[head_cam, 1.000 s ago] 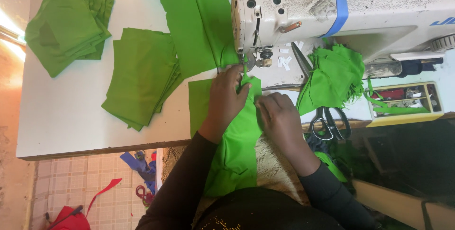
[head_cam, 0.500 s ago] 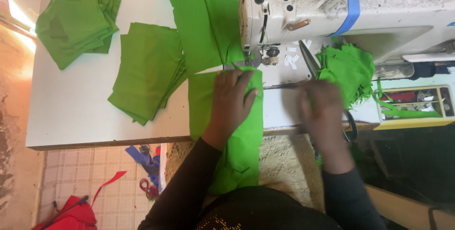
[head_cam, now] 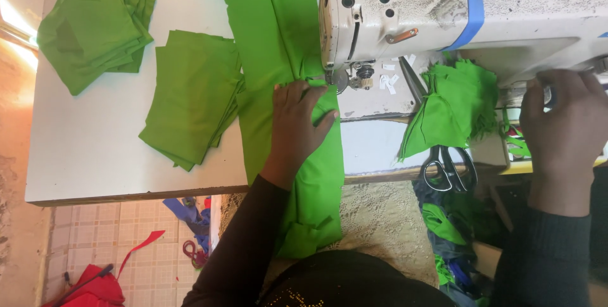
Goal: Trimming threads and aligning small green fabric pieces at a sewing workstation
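Head view looks down on my left hand (head_cam: 297, 126), which lies flat and open on the long green cloth (head_cam: 278, 47), pressing it down just left of the needle (head_cam: 335, 79) and holding nothing closed in the fingers. The cloth runs from far on the white table (head_cam: 95, 149), under the sewing machine (head_cam: 443, 9), and hangs off the near edge onto my lap. My right hand (head_cam: 563, 130) is curled at the machine's right end; I cannot tell what it holds. My fingertips are close to the needle, so they could get poked if the cloth pulls forward. The soft, thin cloth could slide or bunch and sew crooked. Black-handled scissors (head_cam: 449, 168) sit near the table edge beside a frayed green scrap pile (head_cam: 456, 104) and might drop. Two stacks of folded green pieces (head_cam: 190, 95) lie flat to the left.
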